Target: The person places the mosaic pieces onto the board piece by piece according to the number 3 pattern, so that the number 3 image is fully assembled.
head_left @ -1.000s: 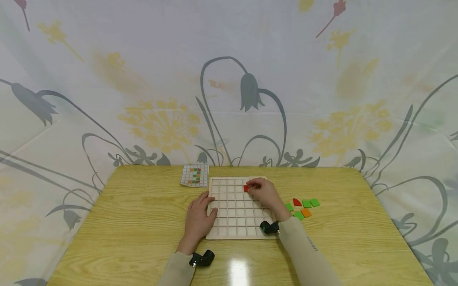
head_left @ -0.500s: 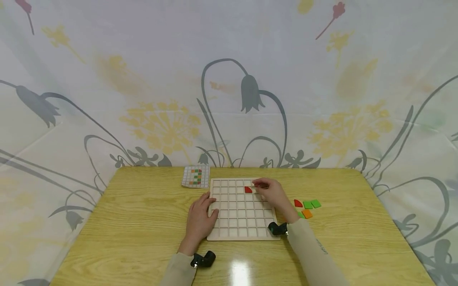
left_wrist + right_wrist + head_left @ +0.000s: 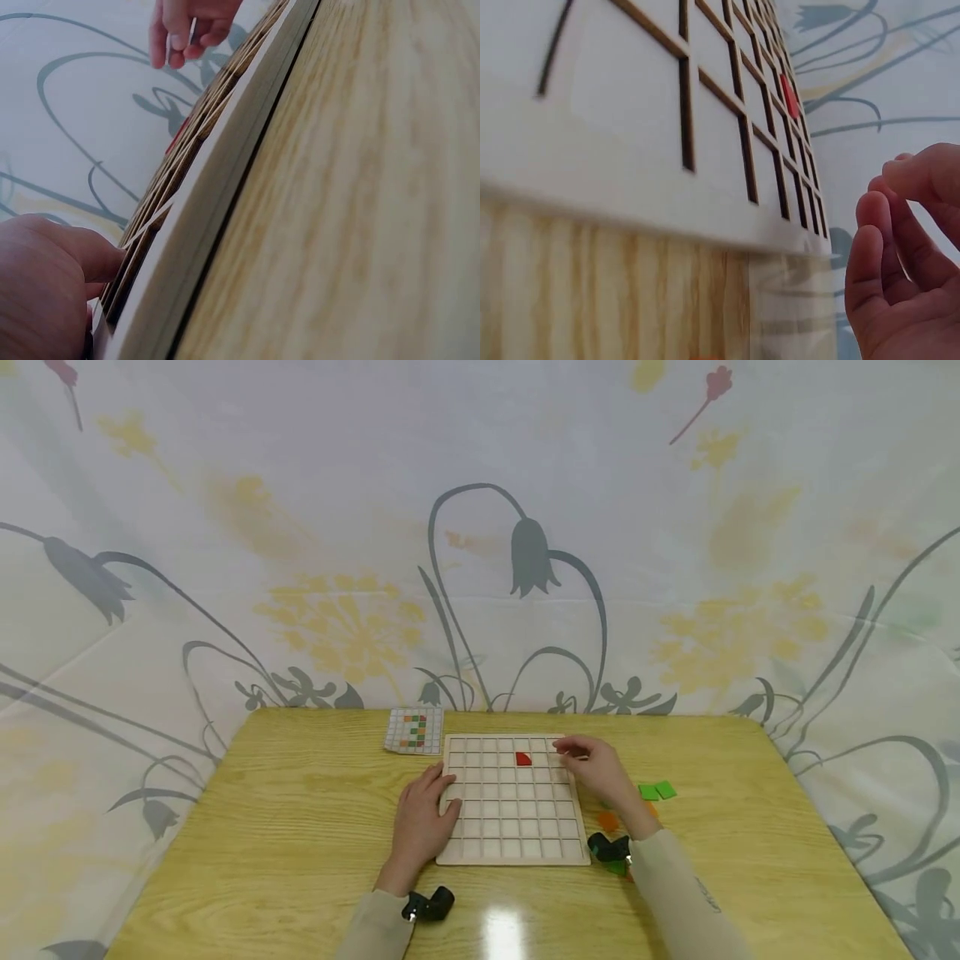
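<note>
A pale wooden grid board lies on the table. One red rounded tile sits in a cell of its second row from the back. My left hand rests on the board's left edge, its thumb and forefinger reaching over the grid; the left wrist view shows the thumb at the cells. Over the board's back right corner is my right hand, fingers loosely bent with no tile visible in them. In the right wrist view the thumb and fingertips of this hand come close together.
A printed pattern card lies behind the board's left corner. Right of the board lie green tiles, an orange tile and others partly hidden by my right forearm and wrist camera. A flowered cloth stands behind the table.
My right hand has let go of the red tile and moved right to the board's edge. The tile stays in its cell. My left hand keeps its place on the board.
</note>
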`<state>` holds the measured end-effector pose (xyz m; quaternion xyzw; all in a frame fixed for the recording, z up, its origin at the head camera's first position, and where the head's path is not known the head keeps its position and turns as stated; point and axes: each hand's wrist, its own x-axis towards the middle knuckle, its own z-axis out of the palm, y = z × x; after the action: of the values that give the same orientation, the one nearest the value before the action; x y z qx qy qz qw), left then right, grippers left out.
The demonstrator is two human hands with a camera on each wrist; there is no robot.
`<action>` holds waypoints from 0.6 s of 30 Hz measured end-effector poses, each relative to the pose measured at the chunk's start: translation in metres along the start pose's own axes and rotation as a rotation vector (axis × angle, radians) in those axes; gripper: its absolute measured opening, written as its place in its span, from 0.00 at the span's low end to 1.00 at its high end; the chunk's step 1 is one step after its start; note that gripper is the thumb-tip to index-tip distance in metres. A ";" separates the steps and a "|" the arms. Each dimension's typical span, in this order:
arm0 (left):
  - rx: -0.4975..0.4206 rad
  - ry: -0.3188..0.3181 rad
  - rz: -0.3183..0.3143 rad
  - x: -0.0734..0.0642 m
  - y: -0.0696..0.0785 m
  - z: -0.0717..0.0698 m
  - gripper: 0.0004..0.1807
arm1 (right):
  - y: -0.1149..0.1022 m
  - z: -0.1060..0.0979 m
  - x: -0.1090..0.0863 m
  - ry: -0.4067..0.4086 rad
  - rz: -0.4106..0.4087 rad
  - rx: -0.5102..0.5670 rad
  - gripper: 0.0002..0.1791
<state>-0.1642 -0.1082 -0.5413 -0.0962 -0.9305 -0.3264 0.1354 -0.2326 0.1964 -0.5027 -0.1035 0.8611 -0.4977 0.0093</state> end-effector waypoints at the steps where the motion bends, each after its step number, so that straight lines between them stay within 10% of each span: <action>1: -0.001 -0.001 -0.002 0.000 0.000 0.000 0.20 | 0.001 -0.002 -0.002 0.006 -0.010 -0.014 0.12; 18: 0.000 -0.008 -0.011 0.000 0.002 -0.002 0.20 | 0.016 -0.038 -0.038 0.010 -0.063 -0.074 0.13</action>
<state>-0.1635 -0.1078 -0.5386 -0.0926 -0.9315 -0.3268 0.1301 -0.2025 0.2441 -0.5004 -0.1280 0.8754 -0.4660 -0.0147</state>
